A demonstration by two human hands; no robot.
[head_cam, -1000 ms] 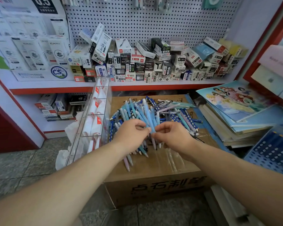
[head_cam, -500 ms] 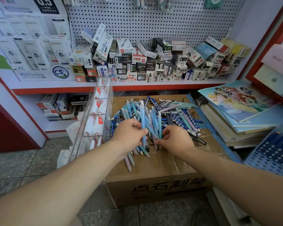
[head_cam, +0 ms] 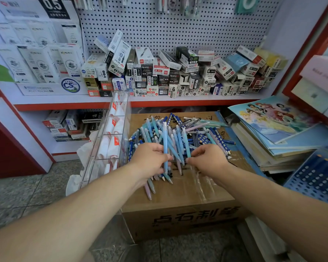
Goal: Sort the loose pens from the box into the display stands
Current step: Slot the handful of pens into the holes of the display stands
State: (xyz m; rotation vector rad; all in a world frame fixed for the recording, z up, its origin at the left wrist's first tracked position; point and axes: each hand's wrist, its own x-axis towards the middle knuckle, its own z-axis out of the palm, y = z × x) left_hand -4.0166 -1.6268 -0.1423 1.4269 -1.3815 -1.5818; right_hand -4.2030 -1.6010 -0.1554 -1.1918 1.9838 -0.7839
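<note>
White pegboard (head_cam: pixel 178 25) above a red-edged shelf (head_cam: pixel 64 105) crowded with small stationery cartons (head_cam: pixel 159 76). At right, stacked books (head_cam: pixel 273 120) with a cartoon cover on top. Grey tiled floor (head_cam: pixel 27 195) below.

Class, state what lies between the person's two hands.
In the head view, a few light blue pens fan up between the left hand and right hand, above the cardboard box.

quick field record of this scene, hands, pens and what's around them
left hand: grips a bunch of pens
right hand: pinches pens in that bunch
pile: more pens loose on the closed cardboard box
display stand: clear, left of the box, white packets inside
books: stacked right of the box
</note>
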